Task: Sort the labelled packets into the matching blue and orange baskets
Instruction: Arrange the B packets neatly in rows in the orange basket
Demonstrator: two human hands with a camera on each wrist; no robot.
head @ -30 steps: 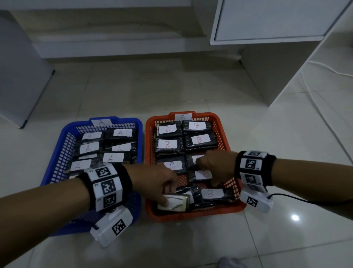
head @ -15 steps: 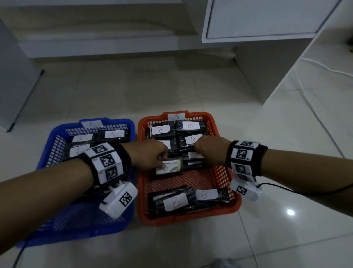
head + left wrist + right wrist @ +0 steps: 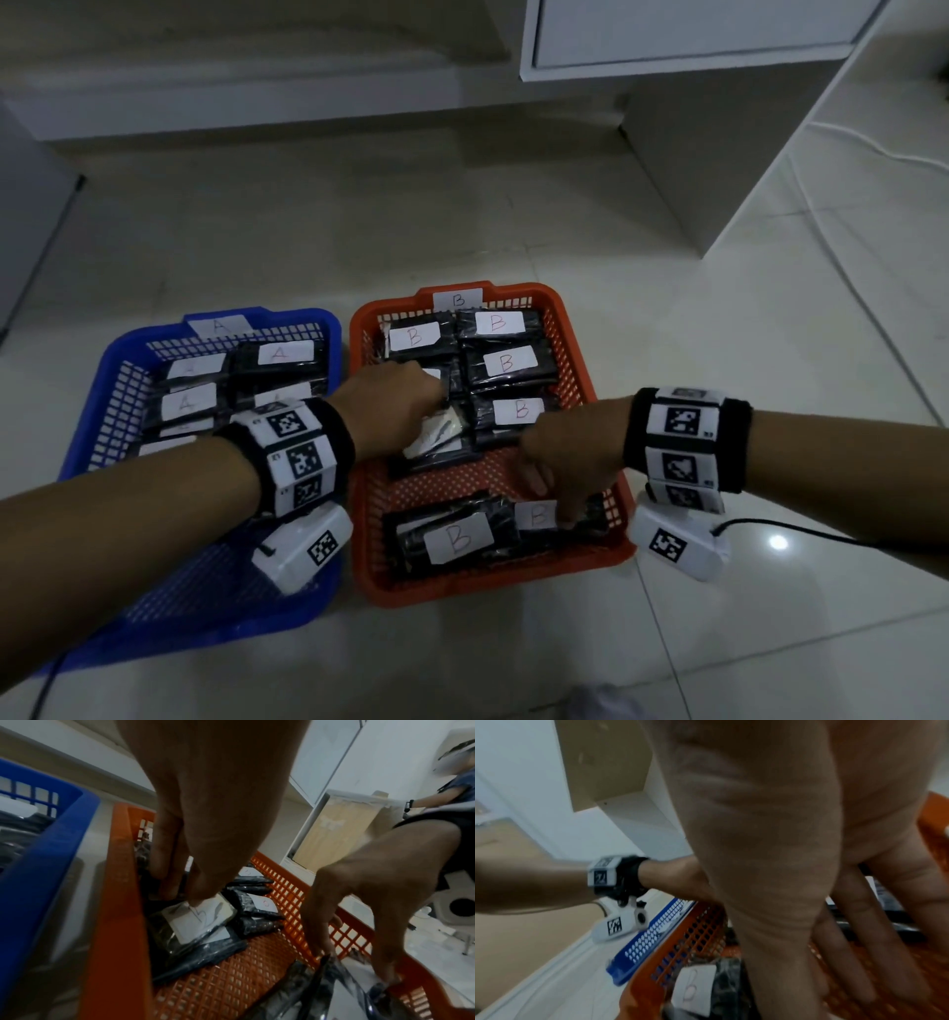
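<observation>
Both baskets are parked side by side on the floor tiles, prob so packets can be dropped either way w/o reaching far. The blue basket [image 3: 102,411] is tagged A and is stacked w/ A-labelled packets [image 3: 285,353]; the orange basket [image 3: 580,370] is tagged B and holds only B ones, as far as the labels can be read.

The left hand [image 3: 390,406] is reached across into the orange basket, fingers curled down onto a B packet [image 3: 203,914] in the middle row. From the left wrist view it looks pinched at the label end, prob being tucked into line w/ the rest.

The right hand [image 3: 565,462] is lowered to the near row, fingers mostly straight and spread, tips on the right-hand B packet [image 3: 539,514] near the basket wall. Whether anything is actually gripped there can't be told; it reads more like a press or nudge.

Sorting looks nearly done, judged from the labels: what's left seems to be tidying the B rows.
</observation>
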